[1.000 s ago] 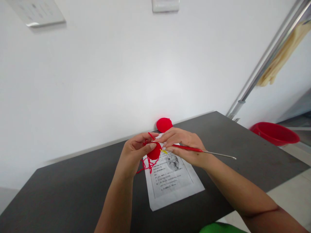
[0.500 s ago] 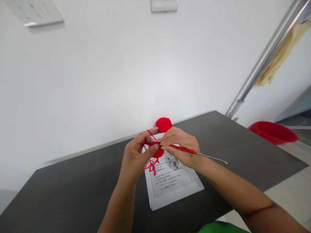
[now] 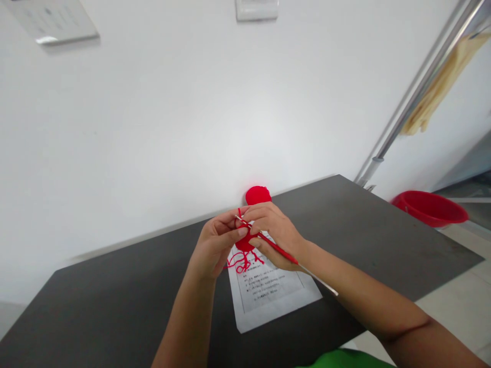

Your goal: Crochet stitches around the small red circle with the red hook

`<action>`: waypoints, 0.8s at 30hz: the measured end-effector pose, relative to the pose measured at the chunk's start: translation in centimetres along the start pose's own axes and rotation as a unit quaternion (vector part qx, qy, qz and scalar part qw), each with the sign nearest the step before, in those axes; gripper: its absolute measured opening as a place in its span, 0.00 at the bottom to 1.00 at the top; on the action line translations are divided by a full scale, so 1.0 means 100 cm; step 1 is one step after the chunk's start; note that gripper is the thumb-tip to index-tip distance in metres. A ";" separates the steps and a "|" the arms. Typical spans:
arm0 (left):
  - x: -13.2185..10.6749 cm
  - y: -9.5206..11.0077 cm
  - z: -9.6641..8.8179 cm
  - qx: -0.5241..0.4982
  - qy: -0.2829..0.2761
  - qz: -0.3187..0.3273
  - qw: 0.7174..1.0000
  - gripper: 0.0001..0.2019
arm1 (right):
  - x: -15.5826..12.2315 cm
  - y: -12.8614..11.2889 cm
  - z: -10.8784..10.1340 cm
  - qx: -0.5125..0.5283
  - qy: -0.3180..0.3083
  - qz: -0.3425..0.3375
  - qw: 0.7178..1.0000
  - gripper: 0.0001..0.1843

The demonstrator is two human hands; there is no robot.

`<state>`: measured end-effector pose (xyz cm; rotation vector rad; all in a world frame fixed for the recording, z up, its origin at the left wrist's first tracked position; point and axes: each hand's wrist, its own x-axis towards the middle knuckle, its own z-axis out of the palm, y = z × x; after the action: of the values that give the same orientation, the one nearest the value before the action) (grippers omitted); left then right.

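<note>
My left hand (image 3: 215,243) pinches a small red crocheted piece (image 3: 244,245), with loose red yarn (image 3: 240,263) dangling below it. My right hand (image 3: 274,227) is closed round a crochet hook (image 3: 286,255) with a red grip and a metal shaft; its tip sits at the red piece between my fingers, and its long end slants down to the right. Both hands are held just above a printed paper sheet (image 3: 268,294). A ball of red yarn (image 3: 258,194) lies behind my hands against the wall.
The dark grey table (image 3: 115,291) stands against a white wall. A red basin (image 3: 429,207) sits on the floor at the right, beside a slanted metal pole (image 3: 414,94) with a beige cloth (image 3: 437,87). Something green (image 3: 337,359) shows at the bottom edge.
The hook has swung: its long end, nearly level before, now points down to the right. My hands have drawn closer together, and the left fingers have closed on the red piece.
</note>
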<state>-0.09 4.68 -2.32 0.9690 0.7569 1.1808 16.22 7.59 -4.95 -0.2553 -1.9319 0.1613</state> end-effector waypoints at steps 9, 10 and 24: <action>-0.004 0.004 -0.007 -0.043 -0.058 -0.038 0.997 0.16 | 0.010 -0.009 -0.015 0.086 -0.006 0.032 0.996 0.02; -0.005 0.003 -0.006 -0.038 -0.056 -0.034 0.997 0.15 | 0.010 -0.008 -0.015 0.082 -0.008 0.023 0.996 0.03; -0.014 0.015 0.004 -0.091 0.001 0.012 0.996 0.14 | 0.009 -0.025 -0.023 0.059 -0.009 -0.017 0.998 0.08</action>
<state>-0.62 3.38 -0.82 0.8270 0.6279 1.2479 17.83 5.38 -2.74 -0.1429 -1.9364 0.2553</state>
